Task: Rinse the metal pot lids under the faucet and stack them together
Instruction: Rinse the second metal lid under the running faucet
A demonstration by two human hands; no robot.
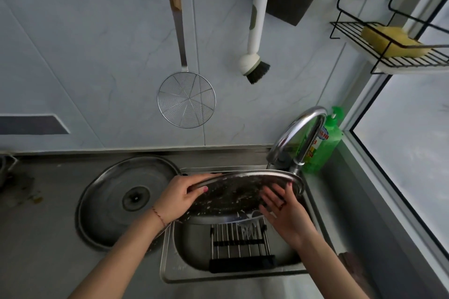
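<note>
Left hand (178, 198) gripping the wet lid's (233, 195) rim under the faucet (301, 133) | right hand (279, 204) rubbing it, fingers flat | risk: lid slipping, clattering into the sink (170, 272).

The left hand (178, 198) curls its fingers (198, 189) in a grip; the right hand (283, 211) lies flat, fingers spread, both forearms reaching forward.

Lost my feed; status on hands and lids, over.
Left hand grips round metal lid over sink. Right hand flat on it, rubbing. Second lid on counter. Nothing blocking.
</note>
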